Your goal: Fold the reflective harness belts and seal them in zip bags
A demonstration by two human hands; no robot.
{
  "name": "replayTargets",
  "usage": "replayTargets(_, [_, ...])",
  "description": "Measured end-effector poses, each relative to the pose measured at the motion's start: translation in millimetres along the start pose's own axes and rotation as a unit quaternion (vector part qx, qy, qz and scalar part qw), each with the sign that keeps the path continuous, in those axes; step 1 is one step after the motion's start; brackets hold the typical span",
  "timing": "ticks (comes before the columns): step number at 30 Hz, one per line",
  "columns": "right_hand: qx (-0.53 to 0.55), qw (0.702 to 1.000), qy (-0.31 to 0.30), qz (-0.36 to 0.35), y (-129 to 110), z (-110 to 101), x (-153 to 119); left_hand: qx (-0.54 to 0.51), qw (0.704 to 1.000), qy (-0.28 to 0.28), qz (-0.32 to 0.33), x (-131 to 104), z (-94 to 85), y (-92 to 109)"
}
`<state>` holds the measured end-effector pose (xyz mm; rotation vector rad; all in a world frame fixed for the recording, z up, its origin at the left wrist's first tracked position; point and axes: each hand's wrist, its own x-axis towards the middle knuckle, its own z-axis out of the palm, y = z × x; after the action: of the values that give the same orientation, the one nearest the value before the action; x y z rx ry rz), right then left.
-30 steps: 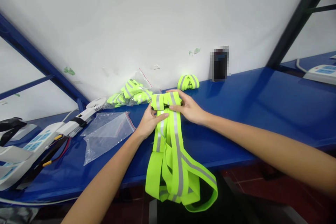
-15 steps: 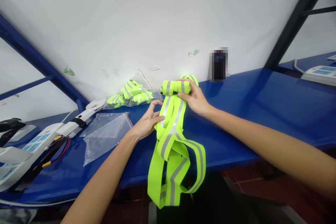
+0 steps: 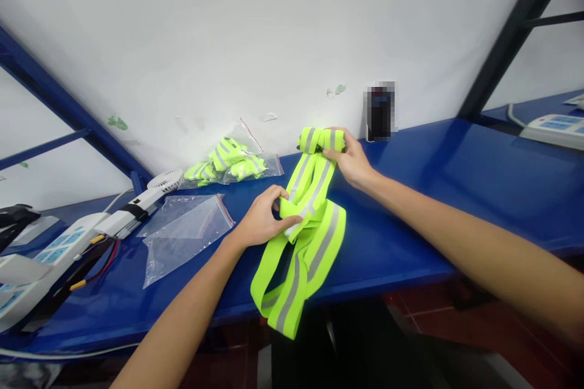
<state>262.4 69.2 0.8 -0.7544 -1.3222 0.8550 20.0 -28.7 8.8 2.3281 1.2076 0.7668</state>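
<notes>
1. Table point(image 3: 401, 219) lies under the strap point(image 3: 316, 206), whose loops point(image 3: 292, 298) overhang the near edge.
2. Strap's long axis runs from near loops to far bundle point(image 3: 309, 140), past 2 hands.
3. Right hand point(image 3: 353, 161) pinches the bundle; left hand point(image 3: 260, 219), nearer the loops, pinches the middle.

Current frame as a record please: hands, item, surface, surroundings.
left hand: thumb across middle of reflective strap; some fingers hidden
right hand: holding the strap's folded far end
strap color: neon yellow, gray stripe
surface: blue table
back left: bagged straps
left: flat clear bags, white handheld fan, power strip
</notes>
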Motion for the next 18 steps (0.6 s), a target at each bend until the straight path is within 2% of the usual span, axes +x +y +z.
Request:
replayTargets(4, [0.013, 0.999, -0.025, 0.016, 3.7, 2.1, -2.1, 0.019, 1.000, 0.004, -0.004, 1.3, -3.1, 1.1])
replayTargets(7, [0.036, 0.999, -0.026, 0.025, 5.4, 3.8, -2.4, -0.069, 0.998, 0.005, -0.009, 2.4, -4.7, -2.1])
replayTargets(9, [0.063, 0.997, -0.009, 0.045, 4.8, 3.7, -1.1, -0.156, 0.987, 0.004, -0.042, 3.4, -3.1, -6.2])
replayTargets(11, [0.097, 0.992, 0.013, 0.081, 2.7, 2.9, 0.8, -0.250, 0.964, -0.002, -0.088, 4.4, 0.1, -9.7])
replayTargets(14, [0.144, 0.980, 0.039, 0.131, -1.8, 1.6, 3.1, -0.382, 0.913, -0.001, -0.145, 5.4, 4.2, -10.4])
replayTargets(18, [0.175, 0.973, 0.047, 0.144, -6.5, 2.1, 3.3, -0.480, 0.861, 0.009, -0.170, 3.9, 1.9, -6.7])
